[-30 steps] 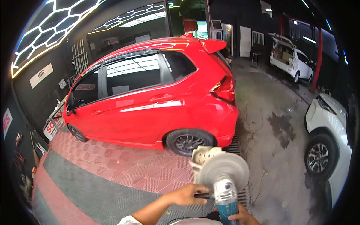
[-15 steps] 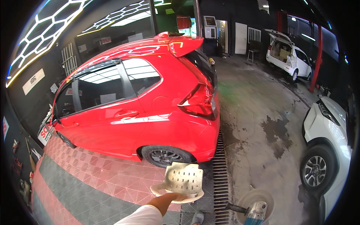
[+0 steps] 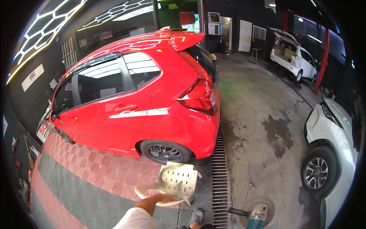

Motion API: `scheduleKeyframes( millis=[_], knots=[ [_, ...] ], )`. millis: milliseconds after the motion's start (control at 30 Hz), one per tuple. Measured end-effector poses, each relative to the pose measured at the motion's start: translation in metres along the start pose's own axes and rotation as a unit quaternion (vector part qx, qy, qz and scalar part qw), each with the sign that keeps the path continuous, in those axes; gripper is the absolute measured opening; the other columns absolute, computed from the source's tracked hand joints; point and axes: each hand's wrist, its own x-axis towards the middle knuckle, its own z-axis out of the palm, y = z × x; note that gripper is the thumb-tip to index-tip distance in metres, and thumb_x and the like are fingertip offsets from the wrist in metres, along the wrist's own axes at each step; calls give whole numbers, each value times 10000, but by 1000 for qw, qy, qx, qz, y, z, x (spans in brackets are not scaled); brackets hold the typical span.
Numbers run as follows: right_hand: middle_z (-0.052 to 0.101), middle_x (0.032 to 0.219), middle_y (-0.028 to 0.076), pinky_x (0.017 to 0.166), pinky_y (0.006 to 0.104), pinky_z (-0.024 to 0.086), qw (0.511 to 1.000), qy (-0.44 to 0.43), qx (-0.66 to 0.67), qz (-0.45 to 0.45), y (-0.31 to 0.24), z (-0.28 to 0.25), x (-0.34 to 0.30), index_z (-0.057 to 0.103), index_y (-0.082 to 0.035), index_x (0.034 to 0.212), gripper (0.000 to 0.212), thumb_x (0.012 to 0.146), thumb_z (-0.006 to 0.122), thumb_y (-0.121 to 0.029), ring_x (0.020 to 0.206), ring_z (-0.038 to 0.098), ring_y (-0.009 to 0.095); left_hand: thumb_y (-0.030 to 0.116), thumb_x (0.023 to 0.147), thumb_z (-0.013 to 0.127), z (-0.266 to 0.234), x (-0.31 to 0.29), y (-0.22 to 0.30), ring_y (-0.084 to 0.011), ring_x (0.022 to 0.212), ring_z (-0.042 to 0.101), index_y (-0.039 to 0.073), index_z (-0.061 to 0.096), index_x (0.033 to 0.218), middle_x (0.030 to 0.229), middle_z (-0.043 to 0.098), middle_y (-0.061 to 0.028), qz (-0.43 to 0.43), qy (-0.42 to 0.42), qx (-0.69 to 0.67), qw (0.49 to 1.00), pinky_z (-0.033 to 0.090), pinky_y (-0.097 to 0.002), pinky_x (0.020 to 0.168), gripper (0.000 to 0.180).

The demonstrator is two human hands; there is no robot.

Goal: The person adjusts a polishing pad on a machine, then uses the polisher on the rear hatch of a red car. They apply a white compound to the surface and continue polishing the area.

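My left hand (image 3: 163,198) reaches in from the lower edge and is closed on the rim of a beige plastic chair (image 3: 178,176). The chair has rows of slots and a curved armrest, and stands close to the rear wheel of a red hatchback (image 3: 167,129). At the lower right, a teal and silver power polisher (image 3: 257,218) with a black side handle juts into view. Around its head shows a pale, blurred round disc. Whatever holds the polisher is below the picture, and my right hand does not show.
A metal floor grate (image 3: 220,179) runs behind the red car. On the right stands a white car (image 3: 331,152); another white car (image 3: 291,57), tailgate raised, is farther back near a red post (image 3: 323,61). Wet patches (image 3: 278,133) mark the concrete. My shoe (image 3: 196,216) is near the chair.
The chair has shifted left in my left hand's grip, and more of its armrest shows. My view has moved a little, so the red car sits slightly farther left.
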Motion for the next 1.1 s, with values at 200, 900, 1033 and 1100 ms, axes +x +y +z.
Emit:
scheduleKeyframes(
  millis=[200, 900, 1033, 1100],
  knots=[
    [742, 1310, 157, 1037, 430, 579, 999, -40, -19, 8, 8, 13, -18, 565, 25, 1507, 788, 811, 875, -176, 1155, 734, 275, 908, 1016, 323, 126, -127, -113, -462, 1550, 481, 50, 660, 1519, 1613, 572, -276, -59, -61, -132, 988, 345, -532, 1296, 1049],
    [727, 1281, 210, 924, 469, 644, 964, -252, -79, 16, -130, 127, 334, 466, 34, 1561, 932, 734, 865, -121, 1035, 775, 320, 494, 980, 818, -129, -180, -63, -352, 1179, 772, 1, 781, 1301, 1370, 760, -211, -86, 305, -344, 884, 607, -444, 1011, 590],
    [677, 1369, 129, 1112, 401, 504, 924, -350, -146, -52, -213, 199, 438, 455, 28, 1593, 983, 742, 921, -124, 1243, 659, 219, 472, 987, 840, -330, -123, 68, -333, 1358, 664, 13, 672, 1459, 1450, 709, -172, 385, 218, -395, 805, 509, -460, 1167, 679],
    [631, 1438, 140, 1158, 412, 461, 897, -390, -174, -109, -255, 244, 463, 388, 28, 1635, 1066, 741, 943, -140, 1317, 611, 229, 469, 935, 898, -389, -99, 111, -307, 1375, 637, 16, 601, 1539, 1485, 685, -147, 466, 148, -474, 732, 487, -448, 1191, 811]
  ],
)
